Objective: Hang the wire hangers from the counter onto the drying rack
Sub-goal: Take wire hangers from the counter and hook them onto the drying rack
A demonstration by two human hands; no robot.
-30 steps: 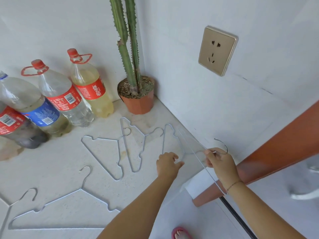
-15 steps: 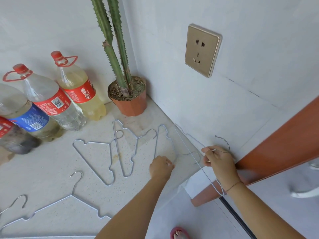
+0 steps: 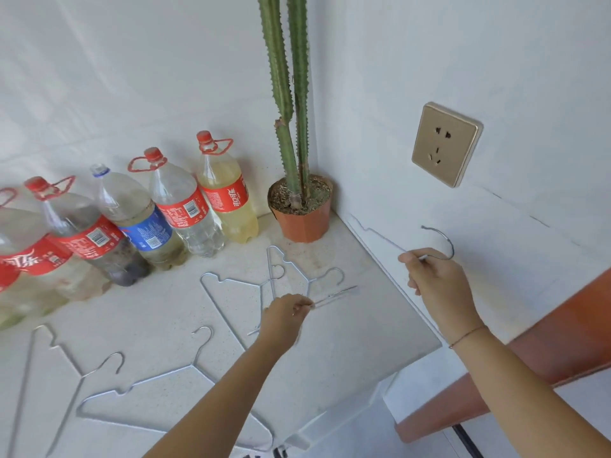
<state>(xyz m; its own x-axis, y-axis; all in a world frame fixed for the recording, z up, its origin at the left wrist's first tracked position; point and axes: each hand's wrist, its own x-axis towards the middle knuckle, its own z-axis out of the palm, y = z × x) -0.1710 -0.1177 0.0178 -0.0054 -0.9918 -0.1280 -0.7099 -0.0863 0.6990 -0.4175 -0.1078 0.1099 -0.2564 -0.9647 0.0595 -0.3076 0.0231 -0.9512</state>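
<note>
White counter (image 3: 165, 312), far-right corner: R hand (image 3: 436, 279) pinches lifted hanger (image 3: 444, 241) below its hook; L hand (image 3: 284, 320) pinches blurred hanger (image 3: 337, 294) mid-counter.

I see a home's utility corner. The white counter (image 3: 347, 345) holds soda bottles (image 3: 185, 209) far left and a potted cactus (image 3: 301, 223); a wall socket (image 3: 444, 143) sits right.

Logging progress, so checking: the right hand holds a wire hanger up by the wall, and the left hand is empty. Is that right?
Not quite. The head view shows the left hand pinching a second hanger, blurred, over the counter, so it is not empty. The right hand does hold a wire hanger up by the wall.
</note>
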